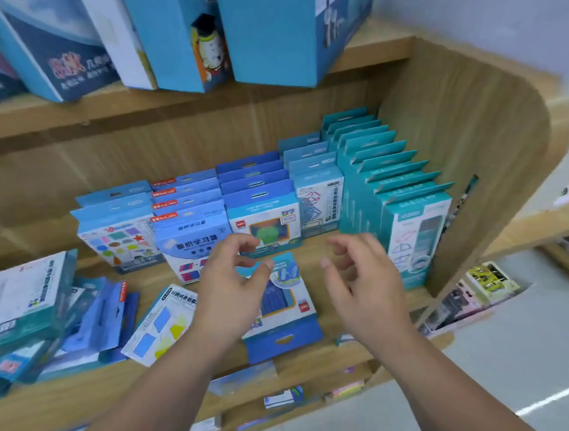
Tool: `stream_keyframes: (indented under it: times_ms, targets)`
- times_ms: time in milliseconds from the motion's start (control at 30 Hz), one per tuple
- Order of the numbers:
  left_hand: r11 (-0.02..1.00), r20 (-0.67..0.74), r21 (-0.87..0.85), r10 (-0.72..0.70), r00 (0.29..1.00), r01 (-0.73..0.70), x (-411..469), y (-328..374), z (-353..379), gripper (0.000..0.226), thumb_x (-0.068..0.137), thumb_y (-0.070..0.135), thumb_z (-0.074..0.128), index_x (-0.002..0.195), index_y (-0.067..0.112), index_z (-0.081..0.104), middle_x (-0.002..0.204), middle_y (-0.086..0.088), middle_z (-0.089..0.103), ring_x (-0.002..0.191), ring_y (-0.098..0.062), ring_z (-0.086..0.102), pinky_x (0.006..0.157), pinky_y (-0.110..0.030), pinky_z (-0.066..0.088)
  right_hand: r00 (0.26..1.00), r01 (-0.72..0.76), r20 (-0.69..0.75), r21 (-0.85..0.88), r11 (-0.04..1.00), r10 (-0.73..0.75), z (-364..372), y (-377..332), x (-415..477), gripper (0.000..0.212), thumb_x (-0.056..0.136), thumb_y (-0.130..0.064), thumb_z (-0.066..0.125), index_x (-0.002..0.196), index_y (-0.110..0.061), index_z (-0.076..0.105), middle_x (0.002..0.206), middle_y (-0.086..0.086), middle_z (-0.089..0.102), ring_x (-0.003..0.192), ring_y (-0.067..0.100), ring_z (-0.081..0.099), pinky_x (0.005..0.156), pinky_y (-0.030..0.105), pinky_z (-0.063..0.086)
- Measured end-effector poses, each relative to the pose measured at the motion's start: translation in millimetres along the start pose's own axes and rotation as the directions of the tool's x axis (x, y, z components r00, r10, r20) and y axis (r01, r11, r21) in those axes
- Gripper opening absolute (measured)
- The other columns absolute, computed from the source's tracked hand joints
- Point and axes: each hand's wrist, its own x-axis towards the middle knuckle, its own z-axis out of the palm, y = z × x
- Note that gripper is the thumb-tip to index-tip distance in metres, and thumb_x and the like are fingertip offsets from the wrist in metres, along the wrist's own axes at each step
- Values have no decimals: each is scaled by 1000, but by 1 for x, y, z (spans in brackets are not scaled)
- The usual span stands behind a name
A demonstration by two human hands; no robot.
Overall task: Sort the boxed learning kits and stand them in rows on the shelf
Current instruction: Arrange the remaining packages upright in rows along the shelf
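Several rows of blue boxed kits stand upright on the wooden shelf, with a teal row at the right end. One blue kit lies flat near the shelf's front edge. My left hand hovers over its left half, fingers loosely curled, holding nothing. My right hand hovers just to the right of it, fingers spread and relaxed. A white kit with blue and yellow shapes lies flat to the left.
A loose pile of boxes covers the shelf's left part. Large blue boxes stand on the shelf above. The wooden side panel closes the right end. Lower shelves hold more small packs.
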Motion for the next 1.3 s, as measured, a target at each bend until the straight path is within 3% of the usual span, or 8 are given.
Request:
stream_keyframes:
  times_ms: [167,333,467,600,833,1000,1167,1300]
  targets:
    - [894,-46,445,-35,998,52,-16,-50,-60,46,77,41,79,116,23,64,118,2,63,103,-19,58,88,-33,45,927,51,376,-135,990,4,53,-11,1,59,79,-65,53,126,-30,61,122,-5,53,113,17,53,95,30,44]
    - [677,73,730,-205,976,87,-36,-84,-87,101,56,90,45,135,28,52,142,-1,46,124,-27,45,107,-38,36,758,80,625,-372,925,186,92,-17,-1,102,55,-91,32,143,-42,46,155,1,26,146,29,14,117,47,27]
    - [659,88,745,-250,964,103,-44,-90,-93,109,51,92,51,143,35,38,142,4,43,124,-22,42,108,-36,35,739,139,647,-417,898,186,96,-20,-1,102,51,-91,41,143,-46,39,157,-4,20,147,27,8,116,48,30]
    - [727,263,686,-204,943,-34,-44,-88,-102,108,47,76,64,144,36,36,144,9,39,127,-16,39,111,-31,32,667,191,731,-353,916,142,87,-22,6,90,55,-66,70,138,-47,42,157,-13,22,148,20,10,116,45,27]
    - [778,434,602,-131,891,-179,-36,-89,-98,110,49,65,72,148,40,31,160,8,21,143,-16,21,118,-31,18,641,253,746,-425,869,179,65,-15,16,85,57,-55,70,135,-48,38,159,-21,18,150,15,8,115,44,21]
    - [787,463,566,-56,885,-246,-27,-79,-95,108,58,68,77,150,34,32,162,5,20,149,-14,14,122,-35,13,785,224,614,-402,888,80,77,-24,14,70,64,-73,49,125,-42,56,146,-8,44,139,22,36,110,47,30]
    - [852,78,501,134,988,-155,-37,-74,-147,69,70,63,67,128,26,61,133,7,58,125,-7,47,106,-30,42,857,196,501,-96,976,-123,111,-56,16,51,79,-65,57,115,-30,66,121,-10,58,117,17,50,98,40,45]
    - [767,-274,635,333,902,-90,-39,-86,-218,44,76,43,71,108,14,68,111,-2,66,105,-22,56,94,-31,41,789,223,574,61,973,-217,144,-99,14,41,84,-55,68,117,-32,64,122,-15,53,119,8,44,95,27,37]
